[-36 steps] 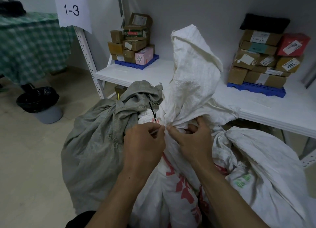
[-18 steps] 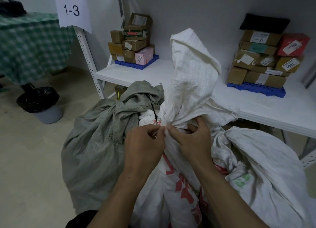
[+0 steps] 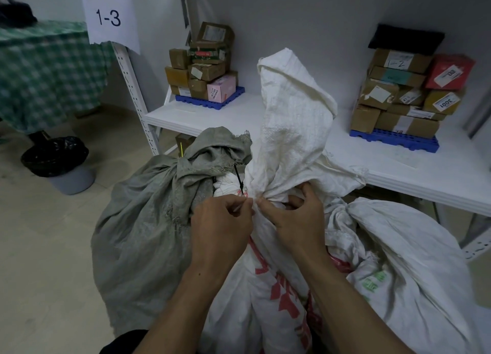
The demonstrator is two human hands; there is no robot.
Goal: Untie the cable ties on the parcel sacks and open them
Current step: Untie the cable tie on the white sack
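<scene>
A white woven parcel sack [image 3: 289,120] with red print stands in front of me, its neck bunched and its loose top rising upright. My left hand [image 3: 220,226] pinches a thin pale cable tie tail [image 3: 239,207] at the neck. My right hand [image 3: 295,218] grips the bunched neck from the right, fingers curled round it. A grey sack [image 3: 143,221] leans at the left, and a black cable tie [image 3: 239,179] sticks up between the two sacks. Another white sack [image 3: 403,260] lies at the right.
A white shelf [image 3: 398,167] behind the sacks carries two blue pallets [image 3: 396,141] stacked with cardboard parcels [image 3: 207,69]. A sign reading 1-3 [image 3: 109,16] hangs on the shelf post. A black-lined bin [image 3: 58,162] stands on the floor at left, by a green checked tablecloth [image 3: 45,69].
The sack's upright top has sunk slightly and the black tie has shifted a little. Both hands stay at the neck, working the tie.
</scene>
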